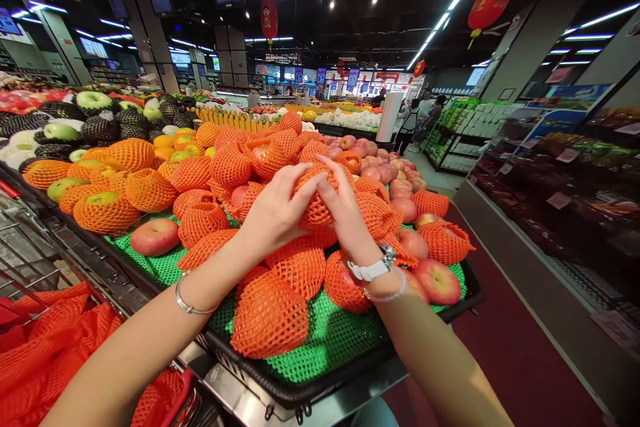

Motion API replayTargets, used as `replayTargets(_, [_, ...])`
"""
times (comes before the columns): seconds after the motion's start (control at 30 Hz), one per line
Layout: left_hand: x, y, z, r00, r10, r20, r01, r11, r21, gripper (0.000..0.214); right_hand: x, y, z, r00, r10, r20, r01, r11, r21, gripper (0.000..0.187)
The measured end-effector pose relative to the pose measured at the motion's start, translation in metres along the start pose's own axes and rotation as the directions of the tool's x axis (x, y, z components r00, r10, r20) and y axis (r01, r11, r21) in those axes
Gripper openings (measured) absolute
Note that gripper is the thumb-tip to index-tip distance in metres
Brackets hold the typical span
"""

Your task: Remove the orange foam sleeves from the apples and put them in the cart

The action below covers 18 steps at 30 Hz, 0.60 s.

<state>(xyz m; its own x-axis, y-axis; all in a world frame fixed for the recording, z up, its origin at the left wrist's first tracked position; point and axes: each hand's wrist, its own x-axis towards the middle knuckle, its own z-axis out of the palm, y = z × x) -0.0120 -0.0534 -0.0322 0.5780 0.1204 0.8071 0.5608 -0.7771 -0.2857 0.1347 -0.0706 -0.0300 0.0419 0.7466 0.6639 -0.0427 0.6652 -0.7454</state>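
My left hand (277,203) and my right hand (345,210) are curved around an apple in an orange foam net (316,208), one from each side. Their thumbs and fingertips come together over its top. The hands partly cover this fruit, so its lower side is hidden. Around it lie several more netted apples, such as one at the front (270,317). Bare red apples rest on the green mat (325,340) too, one at the left (155,237) and another at the right (437,281).
A black crate edge (300,390) borders the fruit in front. At lower left stands a metal cart (20,233) with loose red-orange foam nets (55,353). Netted mangoes (107,212) fill the left side. Packed shelves (565,180) line the right; people (410,123) stand farther back.
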Motion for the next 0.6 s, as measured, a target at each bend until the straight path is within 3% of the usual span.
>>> replayTargets(0.13, [-0.002,-0.001,0.008,0.999,0.001,0.054,0.000,1.000,-0.012,0.107,0.001,0.012,0.009,0.994,0.039,-0.103,-0.034,0.998,0.053,0.042])
replayTargets(0.23, [-0.003,-0.003,0.012,1.000,0.010,0.004,-0.010,0.998,-0.054,0.112,0.005,0.017,0.011,0.978,0.147,-0.149,-0.107,0.963,0.249,0.035])
replayTargets(0.33, [-0.001,-0.003,0.009,0.997,0.030,-0.073,-0.039,0.991,-0.129,0.107,0.006,0.010,0.011,0.922,0.374,-0.098,-0.266,0.799,0.540,0.034])
replayTargets(0.4, [0.001,-0.001,0.004,0.991,0.004,-0.131,-0.028,0.982,-0.185,0.105,0.004,0.001,0.012,0.888,0.458,-0.026,-0.332,0.680,0.654,0.034])
replayTargets(0.47, [0.002,0.002,-0.004,0.980,-0.047,-0.191,0.002,0.974,-0.227,0.095,0.000,-0.007,0.016,0.878,0.478,0.021,-0.356,0.623,0.697,0.033])
replayTargets(0.6, [0.001,0.011,-0.015,0.955,-0.133,-0.264,0.054,0.956,-0.288,0.053,-0.012,-0.017,0.027,0.844,0.526,0.103,-0.428,0.544,0.721,0.031])
